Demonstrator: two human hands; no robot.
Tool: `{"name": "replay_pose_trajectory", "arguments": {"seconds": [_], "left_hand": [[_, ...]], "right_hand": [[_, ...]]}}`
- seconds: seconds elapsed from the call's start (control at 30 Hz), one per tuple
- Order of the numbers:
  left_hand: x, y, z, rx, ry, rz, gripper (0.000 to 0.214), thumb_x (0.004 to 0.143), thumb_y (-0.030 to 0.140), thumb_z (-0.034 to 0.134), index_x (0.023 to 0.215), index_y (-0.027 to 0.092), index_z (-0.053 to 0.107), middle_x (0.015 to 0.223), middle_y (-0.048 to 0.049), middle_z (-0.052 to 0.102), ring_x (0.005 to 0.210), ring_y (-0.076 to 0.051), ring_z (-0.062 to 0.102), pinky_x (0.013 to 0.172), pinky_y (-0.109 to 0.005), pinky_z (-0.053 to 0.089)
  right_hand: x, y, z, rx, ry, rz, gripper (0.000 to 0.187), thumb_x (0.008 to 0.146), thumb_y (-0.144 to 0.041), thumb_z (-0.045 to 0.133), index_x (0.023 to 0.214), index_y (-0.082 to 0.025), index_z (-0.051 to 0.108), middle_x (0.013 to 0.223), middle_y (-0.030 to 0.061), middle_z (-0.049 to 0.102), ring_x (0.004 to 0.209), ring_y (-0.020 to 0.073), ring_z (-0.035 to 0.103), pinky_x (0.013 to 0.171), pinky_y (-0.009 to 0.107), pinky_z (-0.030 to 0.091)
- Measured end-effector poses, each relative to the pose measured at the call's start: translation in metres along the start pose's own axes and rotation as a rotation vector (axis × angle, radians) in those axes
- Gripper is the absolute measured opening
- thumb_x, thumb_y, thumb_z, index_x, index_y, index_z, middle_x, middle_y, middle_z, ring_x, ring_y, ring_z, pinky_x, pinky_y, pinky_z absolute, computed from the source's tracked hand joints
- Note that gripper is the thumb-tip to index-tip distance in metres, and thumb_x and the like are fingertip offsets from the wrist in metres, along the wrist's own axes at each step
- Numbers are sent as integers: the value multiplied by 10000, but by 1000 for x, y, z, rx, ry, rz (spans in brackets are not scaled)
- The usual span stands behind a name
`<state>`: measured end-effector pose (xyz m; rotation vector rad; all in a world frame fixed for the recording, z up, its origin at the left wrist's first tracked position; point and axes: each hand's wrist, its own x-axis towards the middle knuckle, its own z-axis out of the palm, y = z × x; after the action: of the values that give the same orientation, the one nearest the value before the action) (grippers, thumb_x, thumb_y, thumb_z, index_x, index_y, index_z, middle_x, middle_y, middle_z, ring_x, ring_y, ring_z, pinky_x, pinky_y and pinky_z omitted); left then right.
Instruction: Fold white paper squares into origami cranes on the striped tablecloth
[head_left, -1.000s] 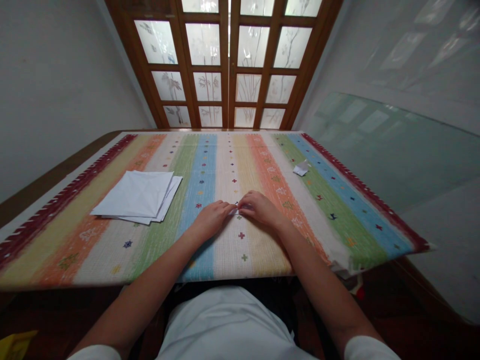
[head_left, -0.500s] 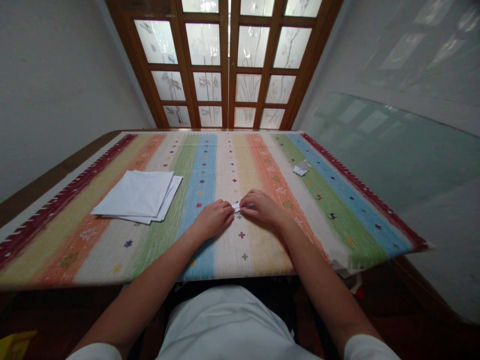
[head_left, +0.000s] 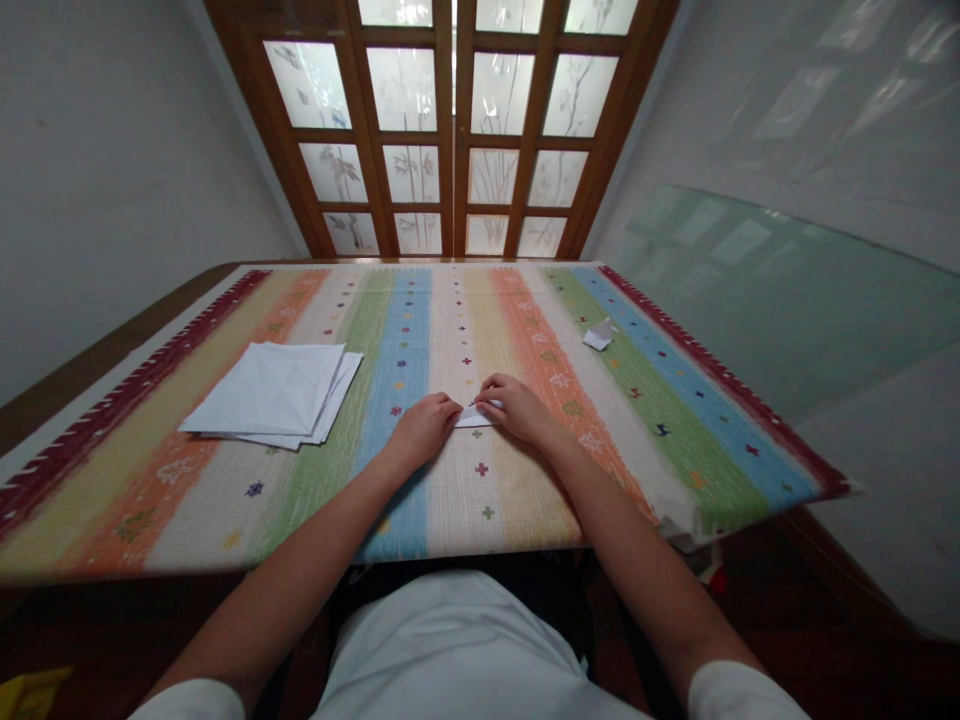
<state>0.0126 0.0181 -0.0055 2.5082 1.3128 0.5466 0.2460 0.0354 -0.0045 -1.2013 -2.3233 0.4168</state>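
Note:
A small folded piece of white paper (head_left: 472,417) lies just above the striped tablecloth, between my two hands. My left hand (head_left: 429,428) pinches its left end with the fingertips. At the other end, my right hand (head_left: 514,407) has thumb and fingers closed on the paper, covering that part of it. How the folds run under the fingers is too small to make out.
A stack of white paper sheets (head_left: 266,392) rests to the left on the tablecloth (head_left: 457,510). Farther right is a small folded white paper piece (head_left: 599,334). Beyond the table stand wooden doors with glass panes (head_left: 454,150); a glass sheet (head_left: 787,280) leans at the right wall.
My hands have moved slightly apart along the paper, and more of its white strip shows between them. The stack and the other paper piece stay put.

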Motion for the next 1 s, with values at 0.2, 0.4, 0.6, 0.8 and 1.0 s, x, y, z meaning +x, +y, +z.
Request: {"name": "replay_pose_trajectory", "arguments": {"seconds": [0.2, 0.4, 0.6, 0.8, 1.0], "left_hand": [[1, 3, 3, 15, 0, -5, 281, 1057, 169, 532, 1126, 155, 804, 1062, -141, 739, 1011, -258, 708, 950, -408, 588], [0, 7, 4, 48, 5, 29, 278, 1053, 172, 530, 1184, 155, 774, 1110, -141, 725, 1065, -263, 694, 970, -411, 583], [-3, 10, 1, -28, 43, 70, 226, 1037, 227, 606, 1210, 172, 740, 1137, -131, 727, 1102, -270, 691, 985, -422, 580], [-3, 8, 0, -152, 108, 62, 115, 1020, 203, 619, 1066, 184, 723, 1020, -80, 725, 938, -213, 687, 905, -376, 572], [-2, 6, -9, -555, 182, -34, 141, 997, 308, 656, 1009, 178, 709, 930, -53, 728, 829, -175, 669, 768, -299, 554]], "right_hand": [[0, -4, -3, -64, -54, -3, 188, 1026, -188, 661, 1077, -169, 842, 1100, 131, 759, 1069, 254, 652, 977, 382, 507], [0, -8, -4, -20, -53, 14, 146, 934, -110, 701, 1034, -153, 798, 1048, 114, 756, 997, 227, 660, 921, 344, 496], [-2, -9, -3, 92, -22, 39, 90, 923, -160, 719, 984, -176, 784, 983, 78, 771, 888, 194, 673, 823, 311, 480], [-2, -6, -6, 476, 44, 101, 159, 867, -297, 782, 994, -204, 765, 958, 56, 800, 861, 199, 726, 802, 319, 547], [-2, -9, -26, 1055, 119, 239, 566, 889, -762, 707, 1130, -249, 714, 1143, 117, 809, 1022, 269, 760, 867, 388, 606]]}}
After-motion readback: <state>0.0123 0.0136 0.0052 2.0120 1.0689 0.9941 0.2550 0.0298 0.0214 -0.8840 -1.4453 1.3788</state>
